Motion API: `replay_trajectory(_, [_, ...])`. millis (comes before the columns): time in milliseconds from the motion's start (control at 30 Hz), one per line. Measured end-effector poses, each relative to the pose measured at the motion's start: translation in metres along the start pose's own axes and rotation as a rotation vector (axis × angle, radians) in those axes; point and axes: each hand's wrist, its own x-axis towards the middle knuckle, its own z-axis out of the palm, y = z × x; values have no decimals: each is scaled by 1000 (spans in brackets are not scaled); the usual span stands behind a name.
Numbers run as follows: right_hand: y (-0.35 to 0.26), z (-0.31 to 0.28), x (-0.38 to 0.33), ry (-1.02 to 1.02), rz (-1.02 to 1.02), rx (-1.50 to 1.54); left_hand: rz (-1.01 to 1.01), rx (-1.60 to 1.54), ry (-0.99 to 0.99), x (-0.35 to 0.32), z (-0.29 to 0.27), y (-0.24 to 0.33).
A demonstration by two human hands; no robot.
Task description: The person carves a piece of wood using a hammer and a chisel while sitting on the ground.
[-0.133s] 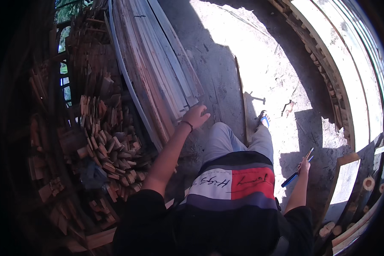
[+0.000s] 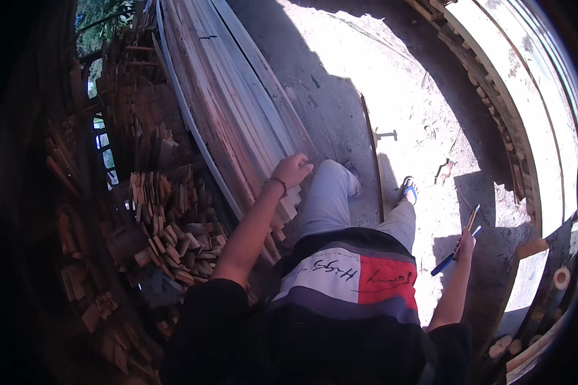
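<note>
My left hand (image 2: 292, 171), a dark band at its wrist, is over the near end of a long stack of planks (image 2: 253, 109). Its fingers are loosely bent with nothing in them; whether it touches the wood I cannot tell. Down at my right side, my right hand (image 2: 467, 245) is closed around a slim blue tool (image 2: 442, 265) and a thin brown, pencil-like stick (image 2: 473, 217). The blue piece sticks out below the fist, the stick above it. Their exact kind is too small to make out.
Many short wood offcuts (image 2: 173, 247) are heaped at left. A narrow strip of wood (image 2: 373, 154) lies on the sunlit floor, near a small T-shaped object (image 2: 386, 135). More boards (image 2: 523, 90) are stacked at right, with a leaning board (image 2: 525, 279) and round logs (image 2: 560, 278) nearer.
My left leg has stepped forward beside the planks. The left hand's fingers have bent in a little more over the plank ends. My right hand keeps hold of the same things.
</note>
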Motion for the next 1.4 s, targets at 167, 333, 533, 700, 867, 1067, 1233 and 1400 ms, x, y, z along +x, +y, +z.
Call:
replay_trajectory(167, [-34,74,-92,179,-109,-7,160,233,-197,151,-89,-61])
replay_trajectory(333, [-12,207,-205,508,153,133,328,579,-184,352,-209,-118])
replay_trajectory(533, [-22,288,-264,515,422,438,440,556,-313,473,-186,-87])
replay_trajectory(700, [-30,363,-219,555,390,356,641,916,-506,498,-81,-78])
replay_trajectory(867, [38,443,-80,480,348,194,901,1200,-550,562,107,-84])
replay_trajectory(1067, [107,495,64,462,136,-284,1489,1397,-656,618,272,-89])
replay_trajectory(1233, [96,494,147,584,-105,-184,1587,1432,-1229,677,318,-27])
replay_trajectory(1400, [67,518,150,621,-91,-282,1600,1219,-1087,732,338,-93])
